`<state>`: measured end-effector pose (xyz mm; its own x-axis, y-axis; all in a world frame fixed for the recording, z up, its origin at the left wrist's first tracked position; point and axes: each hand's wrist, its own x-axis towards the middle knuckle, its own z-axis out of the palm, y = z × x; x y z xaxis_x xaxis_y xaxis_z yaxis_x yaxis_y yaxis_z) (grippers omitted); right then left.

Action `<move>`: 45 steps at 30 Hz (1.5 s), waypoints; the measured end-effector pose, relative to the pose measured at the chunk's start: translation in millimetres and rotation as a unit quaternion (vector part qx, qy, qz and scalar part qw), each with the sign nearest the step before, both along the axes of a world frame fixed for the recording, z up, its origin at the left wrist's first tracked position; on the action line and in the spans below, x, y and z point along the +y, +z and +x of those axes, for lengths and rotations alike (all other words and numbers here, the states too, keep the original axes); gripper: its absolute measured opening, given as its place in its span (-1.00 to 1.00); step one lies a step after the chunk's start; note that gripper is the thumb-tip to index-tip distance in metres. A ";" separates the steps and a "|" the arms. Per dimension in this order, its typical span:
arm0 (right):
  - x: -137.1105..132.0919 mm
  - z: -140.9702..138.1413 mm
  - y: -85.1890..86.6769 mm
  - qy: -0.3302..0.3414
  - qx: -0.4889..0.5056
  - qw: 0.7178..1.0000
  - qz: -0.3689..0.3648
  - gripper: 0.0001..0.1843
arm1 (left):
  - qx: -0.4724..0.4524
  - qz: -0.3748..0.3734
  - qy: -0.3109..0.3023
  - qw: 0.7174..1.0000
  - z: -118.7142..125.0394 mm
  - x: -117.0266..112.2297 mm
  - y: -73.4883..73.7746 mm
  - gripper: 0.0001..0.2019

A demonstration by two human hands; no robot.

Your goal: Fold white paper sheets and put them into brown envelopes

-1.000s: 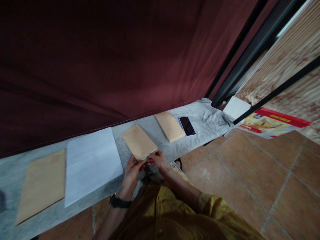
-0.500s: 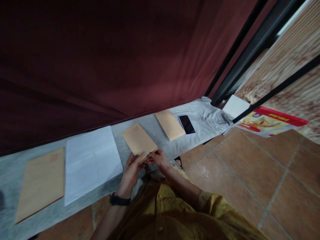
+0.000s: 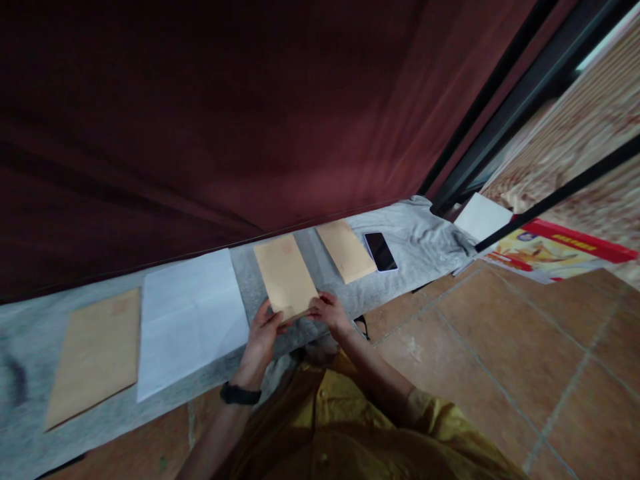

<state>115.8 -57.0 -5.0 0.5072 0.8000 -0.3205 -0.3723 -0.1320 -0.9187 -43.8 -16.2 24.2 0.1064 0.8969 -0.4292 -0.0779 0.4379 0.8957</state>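
Note:
A tan paper envelope lies in front of me, its near edge between my two hands. My left hand grips its near left corner, thumb on top. At the near right corner my right hand pinches the edge; some fingers of both hands are hidden under the paper. Just right of it is another tan envelope, touching or nearly touching a dark-screened smartphone. To the left lie a large white paper sheet and a bigger tan envelope.
Everything rests on a long narrow surface covered with grey cloth. A dark red curtain hangs right behind it. On the right are black metal bars, a white box-like piece and a red-yellow printed carton on the tiled floor.
The held envelope has turned to lie straighter, and my hands have moved apart to its two near corners. The view has shifted slightly.

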 end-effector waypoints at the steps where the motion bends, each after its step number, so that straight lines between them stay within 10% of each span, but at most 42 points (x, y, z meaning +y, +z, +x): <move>1: 0.4 2.0 -1.2 0.013 -0.010 1.000 -0.002 -0.83 | 0.008 0.001 -0.002 1.000 0.9 2.0 0.2 -0.31; 8: -20.4 25.5 0.6 0.058 -0.180 0.981 0.035 -0.67 | 0.061 0.016 -0.027 0.998 4.4 7.1 -8.8 -0.40; 16: -37.3 28.4 -8.4 0.216 -0.469 0.846 0.129 -0.64 | 0.166 0.085 -0.023 0.982 4.3 1.3 -9.0 -0.45; 23: -23.8 30.6 -8.7 0.226 -0.491 0.835 0.100 -0.81 | 0.329 0.382 -0.125 0.855 -9.2 -20.3 -13.2 -0.67; 30: -23.6 24.7 -6.9 0.207 -0.516 0.828 0.069 -0.79 | 0.401 0.410 -0.169 0.802 -7.6 -8.7 -24.5 -0.75; 36: -26.1 15.1 -11.7 0.159 -0.556 0.814 0.057 -0.79 | 0.486 0.476 -0.223 0.698 -5.5 -16.9 -23.5 -0.68; 45: -35.7 -10.4 -5.0 0.189 -0.642 0.739 0.081 -0.68 | 0.507 0.524 -0.320 0.604 -11.9 -47.0 -52.0 -0.51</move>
